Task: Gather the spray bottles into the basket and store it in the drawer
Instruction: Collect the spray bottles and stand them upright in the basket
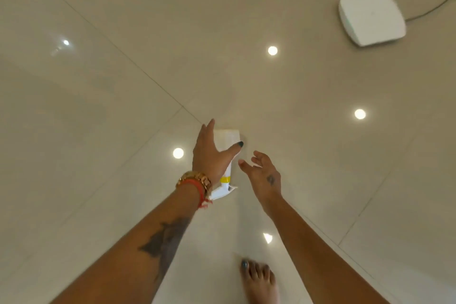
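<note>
Both forearms bare, no sleeves. Left wrist: chunky gold link watch band (pixel 197 178) with a red thread bracelet (pixel 200 194) just behind it, loose ends trailing toward 5 o'clock. Large dark tattoo (pixel 165 242) on left forearm. Left hand (pixel 209 153): dark thumbnail polish. Right hand (pixel 265 176): small dark tattoo on its back. Bare foot (pixel 260 281) at 6 o'clock, dark-painted big toenail.

white square device (pixel 372 18), cable attached | glossy tiled floor (pixel 98 106)
</note>
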